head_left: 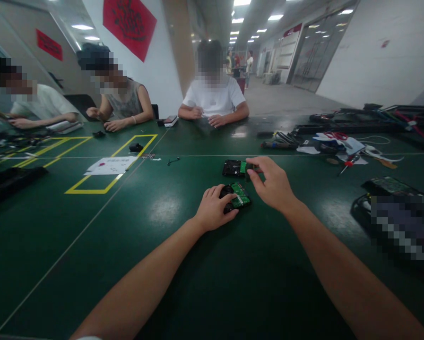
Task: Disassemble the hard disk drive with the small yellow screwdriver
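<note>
Two hard drives with black cases and green circuit boards are on the green table. The nearer hard drive lies at a slant under my left hand. Its fingers reach over the black left part, and the thumb is along the near edge. Just beyond it is the farther hard drive, its green part to the right. My right hand is closed at that right end, thumb and fingers pinched on it. The fingers partly hide the end, so its exact edge does not show.
Across the green table sit several people, one in a white T-shirt opposite me. A white paper lies by yellow tape. To the right are a red-tipped screwdriver, cables and a dark device with a circuit board.
</note>
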`<state>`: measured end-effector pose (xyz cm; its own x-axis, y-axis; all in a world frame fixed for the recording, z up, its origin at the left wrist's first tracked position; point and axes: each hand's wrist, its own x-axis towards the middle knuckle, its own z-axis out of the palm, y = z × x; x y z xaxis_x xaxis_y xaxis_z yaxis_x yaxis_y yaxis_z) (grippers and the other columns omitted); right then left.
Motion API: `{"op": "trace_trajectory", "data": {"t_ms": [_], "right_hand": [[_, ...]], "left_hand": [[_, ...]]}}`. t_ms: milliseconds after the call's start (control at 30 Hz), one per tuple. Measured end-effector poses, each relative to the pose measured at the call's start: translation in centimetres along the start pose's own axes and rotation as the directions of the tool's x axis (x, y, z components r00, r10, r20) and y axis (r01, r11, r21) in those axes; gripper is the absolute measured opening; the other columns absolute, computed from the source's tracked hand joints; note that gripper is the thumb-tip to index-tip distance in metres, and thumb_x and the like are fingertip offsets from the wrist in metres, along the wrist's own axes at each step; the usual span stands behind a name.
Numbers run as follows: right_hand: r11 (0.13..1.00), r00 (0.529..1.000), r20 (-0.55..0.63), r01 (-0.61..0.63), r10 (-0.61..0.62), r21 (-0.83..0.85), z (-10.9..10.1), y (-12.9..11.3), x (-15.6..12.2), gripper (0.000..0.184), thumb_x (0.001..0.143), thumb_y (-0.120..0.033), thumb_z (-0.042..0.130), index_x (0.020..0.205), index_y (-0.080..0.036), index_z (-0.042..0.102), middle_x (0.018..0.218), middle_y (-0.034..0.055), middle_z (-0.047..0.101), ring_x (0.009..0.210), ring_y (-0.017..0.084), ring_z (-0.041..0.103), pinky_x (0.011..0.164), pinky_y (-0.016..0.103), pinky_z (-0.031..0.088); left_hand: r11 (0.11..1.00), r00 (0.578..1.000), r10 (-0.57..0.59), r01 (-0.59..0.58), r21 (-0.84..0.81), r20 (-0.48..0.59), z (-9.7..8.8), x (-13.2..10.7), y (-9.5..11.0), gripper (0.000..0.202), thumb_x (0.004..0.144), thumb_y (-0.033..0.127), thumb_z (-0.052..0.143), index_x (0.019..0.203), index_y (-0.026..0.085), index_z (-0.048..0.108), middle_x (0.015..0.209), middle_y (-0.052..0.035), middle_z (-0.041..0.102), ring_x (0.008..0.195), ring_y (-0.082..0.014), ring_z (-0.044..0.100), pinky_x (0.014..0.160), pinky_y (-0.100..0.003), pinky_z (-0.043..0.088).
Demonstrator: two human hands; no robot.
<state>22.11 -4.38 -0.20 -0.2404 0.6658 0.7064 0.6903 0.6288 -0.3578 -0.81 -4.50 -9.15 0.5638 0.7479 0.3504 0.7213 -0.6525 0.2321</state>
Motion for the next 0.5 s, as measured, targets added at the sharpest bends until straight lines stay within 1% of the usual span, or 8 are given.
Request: {"op": "trace_trajectory", "data": {"t_ms": [67,133,233,300,367,433,500], "right_hand": [[1.0,1.0,0.006,0.012,-0.012,0.019,0.06,0.03,-0.04,0.032,0.1,-0.022,0.052,0.13,-0.023,0.061,0.13,0.0125,0.068,0.116,0.03,0.067,0.099,0.051,0.056],[1.0,1.0,-0.006,-0.005,0.005,0.022,0.17,0.11,-0.12,0.034,0.099,-0.02,0.053,0.132,-0.023,0.059,0.132,0.013,0.068,0.114,0.03,0.068,0.098,0.052,0.057],[0.999,0.998,-0.035,-0.045,0.045,-0.002,0.2,0.3,-0.2,0.031,0.098,-0.024,0.059,0.129,-0.023,0.062,0.126,0.0138,0.069,0.11,0.031,0.07,0.092,0.052,0.059],[0.999,0.997,-0.053,-0.05,0.049,-0.015,0.12,0.41,-0.19,0.028,0.097,-0.028,0.063,0.125,-0.022,0.064,0.123,0.0146,0.068,0.11,0.033,0.069,0.091,0.052,0.06],[0.999,0.998,-0.047,-0.037,0.036,-0.008,0.07,0.49,-0.17,0.028,0.098,-0.028,0.061,0.126,-0.023,0.064,0.125,0.0147,0.068,0.112,0.032,0.068,0.092,0.052,0.06],[0.999,0.999,-0.03,-0.03,0.03,0.015,0.13,0.52,-0.19,0.032,0.1,-0.025,0.056,0.131,-0.024,0.062,0.128,0.0139,0.067,0.113,0.031,0.069,0.094,0.052,0.06],[0.998,0.999,-0.022,-0.045,0.045,0.034,0.26,0.53,-0.25,0.036,0.1,-0.023,0.054,0.135,-0.024,0.06,0.13,0.0131,0.068,0.11,0.03,0.07,0.094,0.052,0.06]], "left_hand": [[1.0,1.0,0.006,-0.006,0.001,0.001,0.0,0.0,0.0,0.053,0.091,0.054,0.068,0.139,0.031,0.066,0.153,-0.0137,0.046,0.14,-0.0376,0.046,0.114,-0.058,0.039],[1.0,1.0,0.009,-0.009,0.003,0.0,-0.06,-0.01,0.03,0.052,0.091,0.054,0.068,0.138,0.031,0.066,0.153,-0.0141,0.046,0.14,-0.0376,0.046,0.114,-0.058,0.039],[1.0,1.0,0.007,-0.007,0.009,0.001,-0.18,0.0,0.09,0.053,0.091,0.055,0.068,0.139,0.031,0.066,0.154,-0.014,0.046,0.14,-0.0379,0.046,0.114,-0.058,0.039],[1.0,1.0,0.01,-0.01,0.012,0.004,-0.2,0.0,0.1,0.053,0.091,0.055,0.068,0.139,0.031,0.066,0.154,-0.0137,0.046,0.14,-0.0379,0.046,0.114,-0.058,0.039],[1.0,1.0,0.011,-0.012,0.011,0.003,-0.17,-0.01,0.08,0.053,0.091,0.055,0.068,0.139,0.031,0.065,0.154,-0.0137,0.046,0.14,-0.0377,0.046,0.114,-0.057,0.039],[1.0,1.0,0.008,-0.008,0.006,-0.001,-0.1,-0.01,0.05,0.053,0.091,0.055,0.068,0.139,0.031,0.065,0.154,-0.0138,0.046,0.14,-0.0379,0.046,0.114,-0.058,0.039],[1.0,1.0,0.007,-0.007,0.004,0.001,-0.05,-0.01,0.01,0.054,0.091,0.054,0.069,0.139,0.032,0.065,0.154,-0.0137,0.046,0.141,-0.0383,0.045,0.114,-0.059,0.039]]}}
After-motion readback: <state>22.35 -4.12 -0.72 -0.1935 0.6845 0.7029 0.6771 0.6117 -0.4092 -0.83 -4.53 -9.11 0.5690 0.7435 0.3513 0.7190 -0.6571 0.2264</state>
